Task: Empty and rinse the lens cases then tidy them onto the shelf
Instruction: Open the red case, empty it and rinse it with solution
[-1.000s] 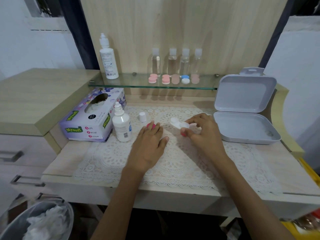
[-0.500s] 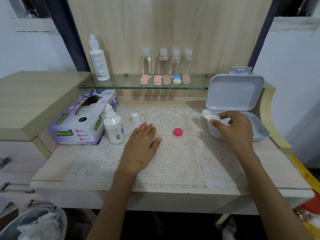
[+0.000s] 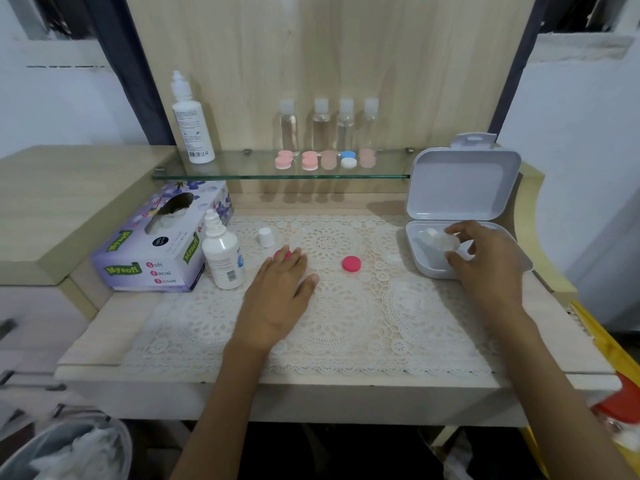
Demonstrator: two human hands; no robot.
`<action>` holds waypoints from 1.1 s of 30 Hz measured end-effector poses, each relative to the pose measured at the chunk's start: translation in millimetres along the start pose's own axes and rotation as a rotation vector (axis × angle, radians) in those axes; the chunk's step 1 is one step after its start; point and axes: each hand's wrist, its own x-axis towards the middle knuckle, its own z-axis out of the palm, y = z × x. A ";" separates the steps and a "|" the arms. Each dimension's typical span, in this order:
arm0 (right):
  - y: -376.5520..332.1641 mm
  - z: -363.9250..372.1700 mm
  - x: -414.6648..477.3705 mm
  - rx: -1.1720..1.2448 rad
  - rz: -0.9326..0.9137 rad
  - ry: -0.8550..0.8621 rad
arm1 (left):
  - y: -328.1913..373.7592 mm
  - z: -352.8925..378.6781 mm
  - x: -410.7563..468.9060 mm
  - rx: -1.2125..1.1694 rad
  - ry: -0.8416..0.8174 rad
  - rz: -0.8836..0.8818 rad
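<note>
- Head view, looking down at a counter (image 3: 104, 341): a white lens case (image 3: 437, 240), its wells uncapped, is held at 3 o'clock, just above the base of an open grey box (image 3: 424, 268).
- Right hand (image 3: 485, 268) reaches in from 5 o'clock; its fingers (image 3: 456, 231) are curled and pinch the lens case between thumb and forefinger.
- Whether the case touches the floor of the box cannot be told.
- The box lid stands upright behind the base, against the wooden back panel.
- Right pink cap (image 3: 351, 264) lies alone on the lace mat (image 3: 346, 323) at the centre, well apart from the box.
- Left pink cap (image 3: 281, 253) lies at 10 o'clock from it, partly under the fingertips of the left hand (image 3: 277, 296).
- That hand lies palm down on the mat, fingers straight and pressed together, thumb out to the side.
- A small white cap (image 3: 266, 237) stands just beyond the left pink cap.
- An open solution bottle (image 3: 223, 258) stands upright at 9 o'clock, touching or just beside a purple tissue box (image 3: 156, 244).
- A glass shelf (image 3: 242, 168) runs across at 12 o'clock.
- On it sit a row of closed lens cases (image 3: 325, 160), pink, tan, and one blue and white.
- Behind them stand four clear bottles (image 3: 325, 126); a tall white bottle (image 3: 190, 126) stands at the shelf's left end.
- A bin (image 3: 69, 452) holding white tissue shows at 7 o'clock, below the counter.
</note>
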 end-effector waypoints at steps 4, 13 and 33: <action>-0.6 2.0 -0.6 -0.008 -0.058 0.032 | -0.5 0.4 0.1 0.005 0.008 0.002; -1.8 2.2 -1.5 -0.051 -0.095 0.073 | -0.9 0.8 0.0 0.006 0.009 0.000; -75.7 26.5 -28.4 0.476 0.039 -0.134 | -2.8 1.9 -2.2 -0.073 0.090 0.039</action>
